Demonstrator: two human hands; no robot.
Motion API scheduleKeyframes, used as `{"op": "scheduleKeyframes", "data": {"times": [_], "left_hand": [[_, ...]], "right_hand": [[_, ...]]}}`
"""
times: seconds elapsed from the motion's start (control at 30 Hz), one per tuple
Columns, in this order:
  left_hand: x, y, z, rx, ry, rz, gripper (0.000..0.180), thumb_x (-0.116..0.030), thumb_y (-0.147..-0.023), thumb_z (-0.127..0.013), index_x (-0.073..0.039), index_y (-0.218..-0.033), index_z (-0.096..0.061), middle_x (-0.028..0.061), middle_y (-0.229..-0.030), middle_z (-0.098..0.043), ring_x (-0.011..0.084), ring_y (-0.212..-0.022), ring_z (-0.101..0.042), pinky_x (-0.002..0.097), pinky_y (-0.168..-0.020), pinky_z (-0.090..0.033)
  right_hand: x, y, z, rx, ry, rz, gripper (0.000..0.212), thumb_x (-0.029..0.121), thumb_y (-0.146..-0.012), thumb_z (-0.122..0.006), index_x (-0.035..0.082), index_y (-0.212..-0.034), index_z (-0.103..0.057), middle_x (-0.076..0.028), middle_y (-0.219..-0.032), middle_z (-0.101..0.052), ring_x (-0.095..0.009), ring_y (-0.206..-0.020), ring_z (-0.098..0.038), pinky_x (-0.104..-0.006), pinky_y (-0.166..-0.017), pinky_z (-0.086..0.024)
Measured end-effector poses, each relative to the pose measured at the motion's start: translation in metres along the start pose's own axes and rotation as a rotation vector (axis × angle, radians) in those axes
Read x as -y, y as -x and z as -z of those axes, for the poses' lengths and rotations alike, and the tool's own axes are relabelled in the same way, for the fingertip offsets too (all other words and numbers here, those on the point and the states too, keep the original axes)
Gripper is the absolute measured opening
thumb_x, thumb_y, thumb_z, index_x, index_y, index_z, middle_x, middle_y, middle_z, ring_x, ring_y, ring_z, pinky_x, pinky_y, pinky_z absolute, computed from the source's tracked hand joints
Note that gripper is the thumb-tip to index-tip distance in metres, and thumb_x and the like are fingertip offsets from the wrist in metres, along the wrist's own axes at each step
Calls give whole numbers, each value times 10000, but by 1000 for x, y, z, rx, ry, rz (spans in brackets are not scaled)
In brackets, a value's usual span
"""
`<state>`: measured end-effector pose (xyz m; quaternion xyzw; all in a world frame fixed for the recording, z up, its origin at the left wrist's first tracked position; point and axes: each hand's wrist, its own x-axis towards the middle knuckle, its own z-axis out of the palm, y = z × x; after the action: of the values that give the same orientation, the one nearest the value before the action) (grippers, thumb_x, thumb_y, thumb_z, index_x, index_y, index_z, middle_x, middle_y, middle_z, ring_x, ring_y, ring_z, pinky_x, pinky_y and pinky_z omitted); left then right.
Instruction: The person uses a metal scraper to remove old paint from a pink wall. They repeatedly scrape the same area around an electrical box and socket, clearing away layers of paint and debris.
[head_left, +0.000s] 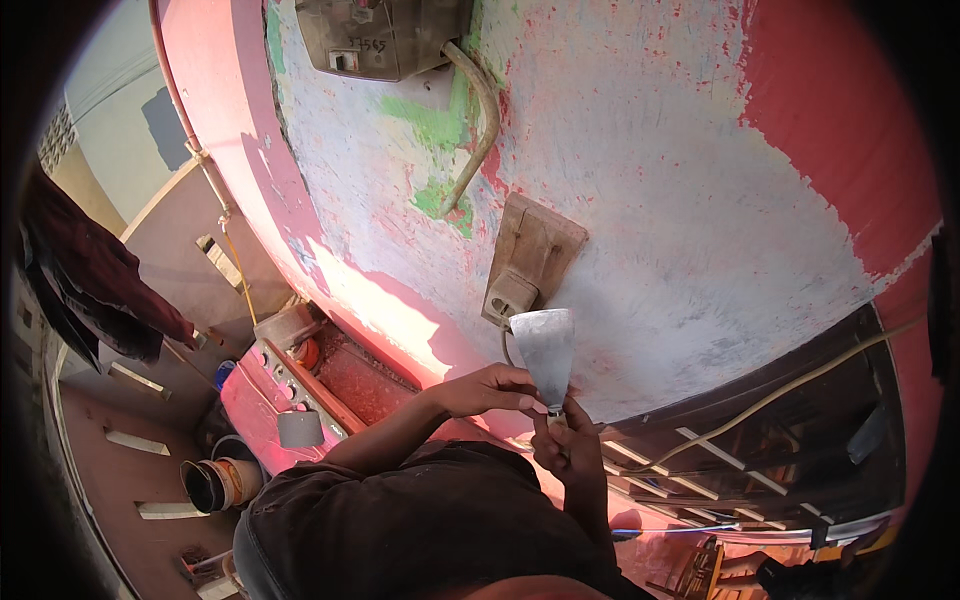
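- Slanting up and rightward, the left forearm [385,440] crosses in front of the dark shirt [410,520]; the right forearm [592,500] rises more steeply, bringing both hands close together.
- The left hand [488,390] has its fingers loosely bent, fingertips at the base of the blade; whether they grip it, I cannot tell.
- The right hand [565,440] is clenched around the handle of a putty knife [546,350], whose broad metal blade stands upright between person and wall, its top edge just beside the socket in this view.
- At far left hangs dark cloth [110,275]; below it stands a bucket [238,484].
- Next comes a pink appliance [255,405] with a row of knobs.
- Ahead, the wall [660,200] shows whitish, green and red patches. It carries an electric meter box [395,40], a bent conduit [488,120] and a wooden board [540,240] with a socket [510,295].
- At right, a cable [770,392] crosses a dark window frame [850,360].
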<state>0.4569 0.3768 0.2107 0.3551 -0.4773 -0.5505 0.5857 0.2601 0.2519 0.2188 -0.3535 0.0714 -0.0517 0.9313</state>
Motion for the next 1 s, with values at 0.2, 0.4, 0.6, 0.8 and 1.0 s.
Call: {"op": "scheduleKeyframes", "data": {"times": [0.2, 0.4, 0.6, 0.8, 1.0], "left_hand": [[32, 23, 4, -99, -19, -39, 326, -157, -1001, -668, -22, -1297, -690, 169, -1404, -630, 314, -1341, -571, 461, -1145, -433], [26, 3, -51, -255, -244, -39, 226, -119, -1004, -682, 11, -1183, -732, 81, -1176, -733, 140, -1042, -652, 327, -942, -512], [46, 19, -96, -505, -239, -108, 200, -113, -1012, -672, 21, -1139, -748, 106, -1211, -731, 174, -1156, -645, 353, -1004, -490], [42, 54, -123, -685, -284, -244, 181, -98, -1021, -664, 32, -1117, -744, 53, -1065, -746, 106, -1081, -624, 340, -966, -488], [43, 86, -130, -787, -264, -274, 190, -97, -1007, -685, 15, -1149, -741, 33, -1031, -741, 94, -1016, -624, 309, -920, -500]], "right_hand": [[-12, -3, 7, 106, 212, -132, 455, 86, -967, -651, 68, -1388, -479, -70, -732, -548, -97, -483, -439, -229, -431, -345], [9, 19, 47, 295, 102, -100, 519, 143, -981, -671, 96, -1441, -435, -92, -714, -519, -120, -468, -420, -245, -439, -338], [10, 16, 67, 481, 98, -247, 426, 147, -993, -664, 66, -1360, -462, -104, -724, -535, -125, -461, -432, -253, -439, -363], [-4, 10, 40, 566, 38, -402, 440, 96, -979, -639, 9, -1371, -458, -114, -775, -567, -132, -498, -484, -247, -443, -394], [-15, -5, 17, 647, -8, -488, 439, 126, -1001, -633, 7, -1388, -462, -124, -785, -579, -142, -495, -492, -250, -442, -401]]}}
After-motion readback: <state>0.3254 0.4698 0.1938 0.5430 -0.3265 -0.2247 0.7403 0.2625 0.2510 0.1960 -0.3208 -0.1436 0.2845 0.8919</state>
